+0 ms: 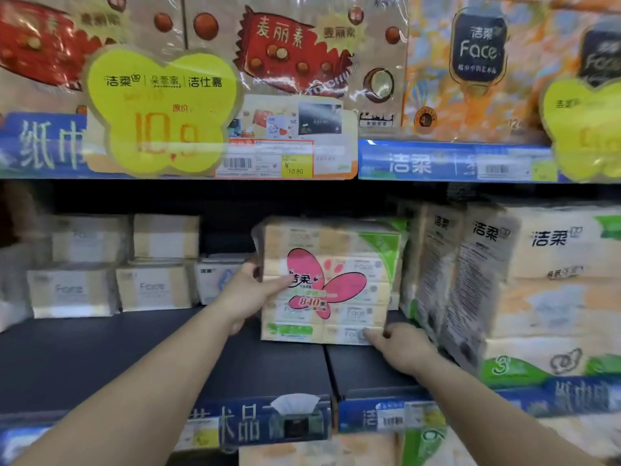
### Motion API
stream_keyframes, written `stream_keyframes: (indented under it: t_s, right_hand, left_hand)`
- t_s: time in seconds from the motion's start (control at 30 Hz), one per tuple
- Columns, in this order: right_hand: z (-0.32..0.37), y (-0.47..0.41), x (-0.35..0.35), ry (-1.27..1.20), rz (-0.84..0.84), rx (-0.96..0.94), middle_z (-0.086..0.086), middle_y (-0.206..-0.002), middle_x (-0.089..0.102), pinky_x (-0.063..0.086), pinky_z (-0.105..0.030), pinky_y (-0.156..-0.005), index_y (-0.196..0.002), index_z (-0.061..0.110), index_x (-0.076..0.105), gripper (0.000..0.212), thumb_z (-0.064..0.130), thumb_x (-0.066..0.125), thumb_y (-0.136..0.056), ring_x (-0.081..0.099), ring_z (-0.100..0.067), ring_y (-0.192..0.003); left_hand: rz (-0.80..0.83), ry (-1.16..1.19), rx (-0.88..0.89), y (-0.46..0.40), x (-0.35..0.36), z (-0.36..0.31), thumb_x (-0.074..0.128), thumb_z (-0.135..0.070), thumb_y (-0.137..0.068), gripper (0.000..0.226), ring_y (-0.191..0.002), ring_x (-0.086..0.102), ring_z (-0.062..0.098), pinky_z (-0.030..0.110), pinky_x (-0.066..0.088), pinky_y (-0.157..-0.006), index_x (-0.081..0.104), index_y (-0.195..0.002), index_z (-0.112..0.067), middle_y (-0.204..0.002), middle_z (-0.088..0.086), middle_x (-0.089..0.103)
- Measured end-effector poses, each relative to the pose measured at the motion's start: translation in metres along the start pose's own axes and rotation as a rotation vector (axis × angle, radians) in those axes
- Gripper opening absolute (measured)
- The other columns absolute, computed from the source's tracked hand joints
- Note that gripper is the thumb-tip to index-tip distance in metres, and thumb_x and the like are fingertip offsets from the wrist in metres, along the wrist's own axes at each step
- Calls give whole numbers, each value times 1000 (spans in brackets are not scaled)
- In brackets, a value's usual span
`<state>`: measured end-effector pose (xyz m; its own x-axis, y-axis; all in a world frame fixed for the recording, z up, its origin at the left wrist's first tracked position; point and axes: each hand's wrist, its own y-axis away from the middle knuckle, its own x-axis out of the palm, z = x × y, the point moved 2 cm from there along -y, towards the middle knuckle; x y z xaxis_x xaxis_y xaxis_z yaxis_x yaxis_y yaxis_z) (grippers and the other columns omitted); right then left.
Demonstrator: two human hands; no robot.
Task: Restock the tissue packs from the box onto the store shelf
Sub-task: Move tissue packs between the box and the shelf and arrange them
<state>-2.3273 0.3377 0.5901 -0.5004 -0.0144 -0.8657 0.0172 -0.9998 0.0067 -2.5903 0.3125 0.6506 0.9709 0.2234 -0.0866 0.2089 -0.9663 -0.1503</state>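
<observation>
A tall tissue multipack (339, 253) with a pink butterfly label stands upright on the dark middle shelf (134, 358). My left hand (250, 292) grips its left side, thumb behind and fingers across the front. My right hand (401, 348) presses on its lower right front corner. The pack stands right beside a row of larger tissue packs (544, 284) on its right. The box is not in view.
Small tissue packs (111, 280) are stacked at the back left of the shelf. The upper shelf holds wrapped packs (470, 62) behind a yellow price tag (161, 109). Blue price strips (403, 417) run along the front edge, with more packs below.
</observation>
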Motion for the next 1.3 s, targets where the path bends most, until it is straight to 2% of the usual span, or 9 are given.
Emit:
stream_keyframes:
  t_s: [0.13,0.3,0.5,0.6,0.7,0.77,0.83,1.07,1.3]
  right_hand:
    - [-3,-3,-6,-378,-199,-9,-1,-132,58,44,-31,-94,-142,21,39,63,42,60,-86,56,-28,-118]
    - [7,-8,-15,-712,-449,-39,-6,-134,57,48,-39,-98,-149,21,25,69,15,59,-90,58,-26,-116]
    - [7,-19,-7,-664,-372,-25,-5,-138,50,50,-32,-88,-151,24,22,67,10,51,-93,60,-19,-100]
    - [2,-25,-10,-633,-302,-17,-6,-122,52,41,-18,-60,-153,26,16,71,8,48,-92,49,-7,-68]
    - [1,-23,-14,-576,-280,-16,-2,-154,31,54,-35,-85,-152,32,11,78,3,47,-89,57,-20,-111]
    - [2,-18,-16,-550,-251,-6,1,-157,24,41,-33,-108,-152,33,10,80,1,48,-89,40,-24,-135]
    - [3,-10,-19,-517,-231,15,-1,-154,31,35,-22,-103,-153,28,10,77,1,49,-92,42,-24,-134]
    - [3,34,-29,-444,-200,-28,0,-152,37,31,-25,-107,-153,24,17,74,15,58,-93,41,-23,-136]
    - [-51,123,-50,-413,-189,-166,0,-146,45,41,-37,-108,-148,25,33,68,20,65,-88,44,-19,-133]
  left_hand:
    - [116,-345,-48,-3,19,16,80,-17,-75,60,-101,63,16,33,52,-91,39,-118,-20,-107,-4,65]
    - [-12,-437,36,-15,41,23,83,-22,-71,54,-99,64,17,37,53,-91,44,-109,-22,-108,-2,66]
    - [-63,-426,18,-23,70,25,82,-29,-71,52,-98,64,21,37,54,-88,48,-108,-17,-106,-1,66]
    - [14,-398,9,-25,75,28,79,-22,-75,43,-97,65,19,36,54,-88,48,-105,-18,-109,2,67]
    - [100,-364,-5,-25,69,27,74,-20,-81,36,-96,63,16,29,52,-84,49,-107,-19,-113,1,66]
    - [152,-366,-5,-24,64,26,73,-19,-82,42,-98,61,14,26,49,-84,50,-117,-16,-118,0,64]
    - [172,-373,-6,-21,60,26,74,-16,-82,55,-100,57,12,23,45,-84,45,-128,-12,-122,-6,58]
    - [-115,-422,31,20,49,27,83,-28,-70,104,-136,37,27,35,35,-110,17,-151,-15,-150,12,33]
    - [17,-631,176,121,116,13,75,-44,-75,73,-125,48,27,34,40,-104,45,-138,-21,-140,10,45]
